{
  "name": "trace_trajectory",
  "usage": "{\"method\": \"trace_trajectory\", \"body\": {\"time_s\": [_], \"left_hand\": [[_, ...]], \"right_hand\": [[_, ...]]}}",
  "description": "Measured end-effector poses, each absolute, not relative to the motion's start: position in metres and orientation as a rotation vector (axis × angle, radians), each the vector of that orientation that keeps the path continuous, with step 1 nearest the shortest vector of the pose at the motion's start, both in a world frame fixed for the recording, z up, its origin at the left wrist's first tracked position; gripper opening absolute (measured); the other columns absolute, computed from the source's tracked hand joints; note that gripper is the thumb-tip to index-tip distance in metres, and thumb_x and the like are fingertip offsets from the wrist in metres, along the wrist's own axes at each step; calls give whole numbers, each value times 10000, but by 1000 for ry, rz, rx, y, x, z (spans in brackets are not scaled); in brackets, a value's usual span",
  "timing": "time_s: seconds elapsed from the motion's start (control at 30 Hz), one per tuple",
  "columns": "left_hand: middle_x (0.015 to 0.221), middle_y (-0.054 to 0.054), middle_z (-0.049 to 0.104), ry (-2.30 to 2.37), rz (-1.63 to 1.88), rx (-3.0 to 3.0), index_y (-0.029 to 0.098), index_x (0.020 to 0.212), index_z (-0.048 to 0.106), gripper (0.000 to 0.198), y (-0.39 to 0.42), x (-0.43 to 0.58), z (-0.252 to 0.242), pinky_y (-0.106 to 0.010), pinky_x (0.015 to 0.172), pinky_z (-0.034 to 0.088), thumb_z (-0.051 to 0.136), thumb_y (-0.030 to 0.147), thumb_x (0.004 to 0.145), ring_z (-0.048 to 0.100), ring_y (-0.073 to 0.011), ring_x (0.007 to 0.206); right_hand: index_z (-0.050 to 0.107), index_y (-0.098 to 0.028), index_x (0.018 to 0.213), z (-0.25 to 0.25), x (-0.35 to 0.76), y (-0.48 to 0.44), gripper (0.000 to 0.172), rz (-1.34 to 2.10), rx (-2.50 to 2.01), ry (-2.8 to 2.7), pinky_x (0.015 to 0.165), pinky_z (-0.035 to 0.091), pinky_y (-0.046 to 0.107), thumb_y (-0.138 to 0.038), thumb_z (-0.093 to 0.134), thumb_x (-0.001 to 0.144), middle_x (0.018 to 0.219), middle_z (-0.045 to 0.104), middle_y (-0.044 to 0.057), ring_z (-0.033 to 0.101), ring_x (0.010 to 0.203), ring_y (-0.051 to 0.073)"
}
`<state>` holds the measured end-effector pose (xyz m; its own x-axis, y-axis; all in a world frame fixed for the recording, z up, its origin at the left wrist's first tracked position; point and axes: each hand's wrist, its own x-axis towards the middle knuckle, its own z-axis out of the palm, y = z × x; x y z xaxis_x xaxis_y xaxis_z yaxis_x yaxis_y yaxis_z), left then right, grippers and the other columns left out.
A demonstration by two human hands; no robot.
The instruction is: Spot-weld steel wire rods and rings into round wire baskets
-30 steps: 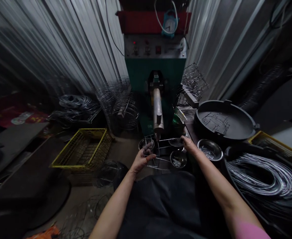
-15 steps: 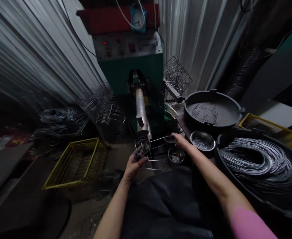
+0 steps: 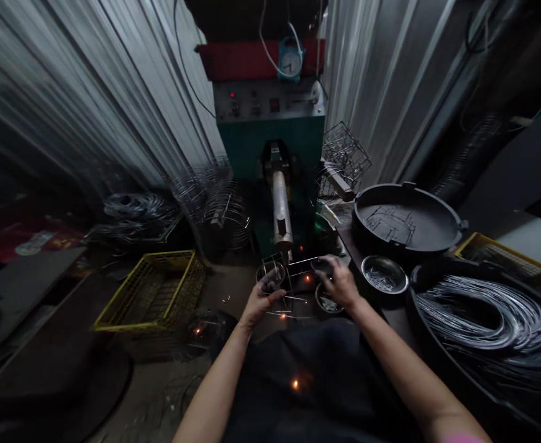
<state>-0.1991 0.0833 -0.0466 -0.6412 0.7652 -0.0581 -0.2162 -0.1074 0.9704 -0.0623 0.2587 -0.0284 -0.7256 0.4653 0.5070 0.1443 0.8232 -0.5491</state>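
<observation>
My left hand [image 3: 262,303] is closed around a small frame of thin metal wire [image 3: 297,299], held at the tip of a spot welder's round metal arm [image 3: 280,200]. The frame's long wires stick out to the right. Orange sparks fly beneath the tip and over my dark apron [image 3: 311,363]. My right hand [image 3: 343,284] is smeared by motion at the wires' right side, above a small bowl of metal pieces [image 3: 329,304]. Whether its fingers hold anything does not show.
A second metal bowl of small pieces [image 3: 383,275] stands on the right. Behind it is a round black pan with wire parts [image 3: 409,216]; nearer, a dark tub [image 3: 415,271] holds wire rings. A yellow crate [image 3: 144,323] stands left. Wire racks [image 3: 345,147] lean by the green machine [image 3: 247,138].
Sparks have appeared at the welder tip. My right hand has left the wire end it was pinching and moved toward the small bowl. The whole view has shifted with my head.
</observation>
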Motion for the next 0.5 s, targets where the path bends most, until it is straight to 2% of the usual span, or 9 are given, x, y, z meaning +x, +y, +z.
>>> {"method": "trace_trajectory", "body": {"time_s": [0.13,0.2,0.33,0.4,0.5], "left_hand": [[576,82,417,1484,1876,579,200,1170,499,663,83,-193,-45,-167,546,325,736,244,553,391,-39,532],[595,73,434,1478,1903,551,196,1168,498,661,81,-192,-43,-166,531,321,735,273,555,405,-43,540],[574,67,421,1396,1943,456,167,1198,460,643,78,-194,-39,-165,422,233,659,396,632,348,-35,467],[567,75,401,1371,1972,429,172,1189,467,634,78,-195,-38,-164,416,213,669,379,624,314,-25,451],[604,75,410,1389,1978,412,194,1161,494,641,81,-195,-40,-160,468,262,720,297,570,344,-23,492]], "right_hand": [[526,-206,979,-29,-67,204,215,1030,-274,-2541,657,459,277,-248,522,768,821,615,32,583,742,167],[555,-203,922,-31,-69,202,150,1123,-261,-2514,647,452,262,-236,507,783,785,627,19,587,717,154],[606,-217,856,-25,-70,233,132,1025,-267,-2371,691,435,265,-268,496,805,823,622,29,575,768,158],[616,-224,873,-23,-71,248,148,959,-276,-2351,696,429,271,-269,489,811,834,611,36,565,780,163],[625,-230,877,-27,-74,258,159,889,-252,-2383,701,422,281,-262,482,817,819,601,35,552,783,166]]}}
